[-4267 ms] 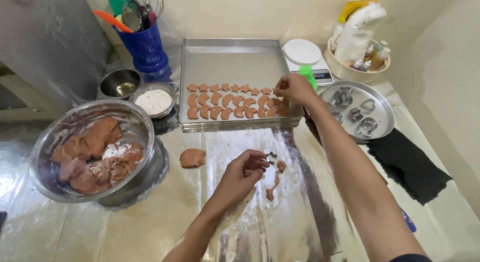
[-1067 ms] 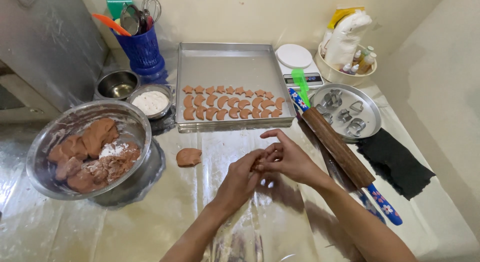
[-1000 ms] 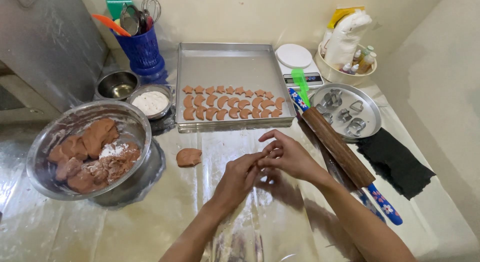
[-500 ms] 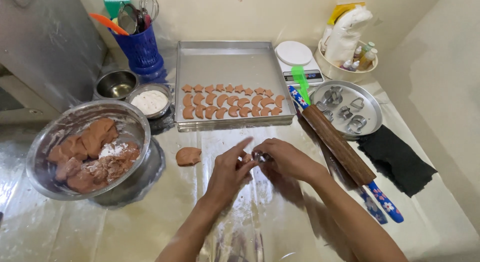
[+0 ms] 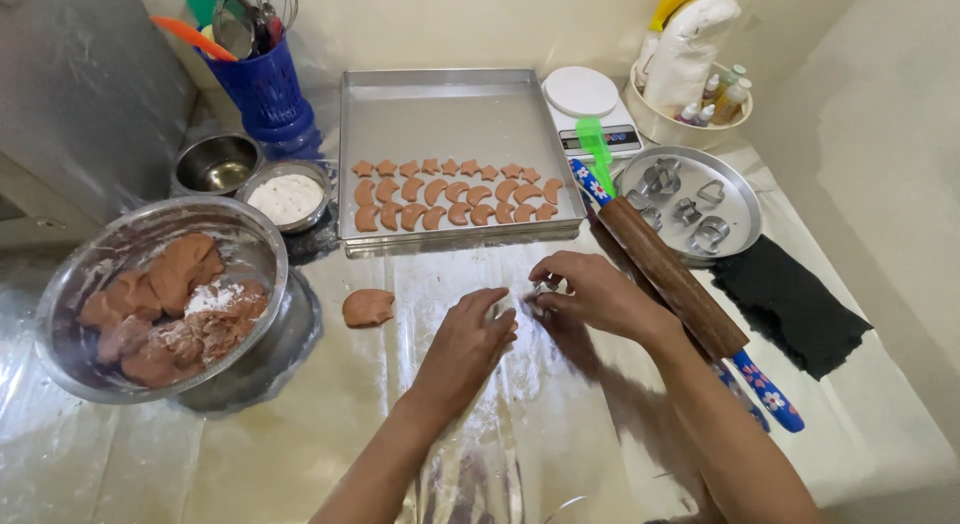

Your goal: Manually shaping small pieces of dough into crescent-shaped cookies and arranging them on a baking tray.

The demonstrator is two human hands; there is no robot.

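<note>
Floured plastic sheeting [image 5: 300,434] is covering the counter. Both hands are meeting over it: right hand [image 5: 598,296] pinching a small metal cutter [image 5: 545,284] (dough inside is hidden), left hand [image 5: 470,339] loosely curled, holding nothing visible. Pressing gently should be keeping shapes clean.

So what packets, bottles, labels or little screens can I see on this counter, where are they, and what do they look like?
Kitchen scale: behind the baking tray, white, round platform, small dark display strip in front.
White bag: in the round tub at the back right, tall, crumpled, yellow top.
Small bottles: same tub, slim, coloured caps, labels too small to make out.
</note>
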